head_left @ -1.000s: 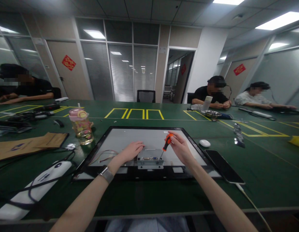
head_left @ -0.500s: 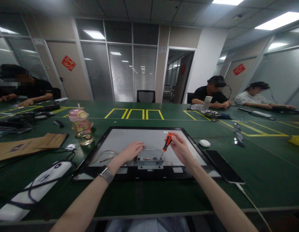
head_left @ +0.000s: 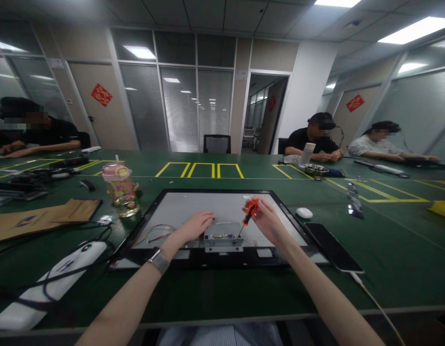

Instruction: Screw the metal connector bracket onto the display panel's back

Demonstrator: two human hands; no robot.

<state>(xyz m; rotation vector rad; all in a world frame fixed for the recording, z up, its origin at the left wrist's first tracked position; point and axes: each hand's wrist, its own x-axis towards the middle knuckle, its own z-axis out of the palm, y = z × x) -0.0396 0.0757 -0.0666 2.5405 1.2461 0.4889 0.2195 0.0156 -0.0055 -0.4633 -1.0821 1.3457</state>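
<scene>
Screwdriver: orange and black, aslant over the panel, tip down at the right part of the metal bracket.
Right hand: fingers closed around the screwdriver's handle, above the panel's right half.
Left hand: fingers extended, palm down, just beside the bracket; whether it presses on the panel, I cannot tell.
Bracket face: at least 2 ports, 1 blue, toward the panel's near edge.
Wires: on the panel's left part.
Panel: grey, black-framed, flat on the green table.
Right of panel: phone, small white case.
Left of panel: pink-lidded bottle.
Beyond panel, right: 2 seated co-workers.
</scene>
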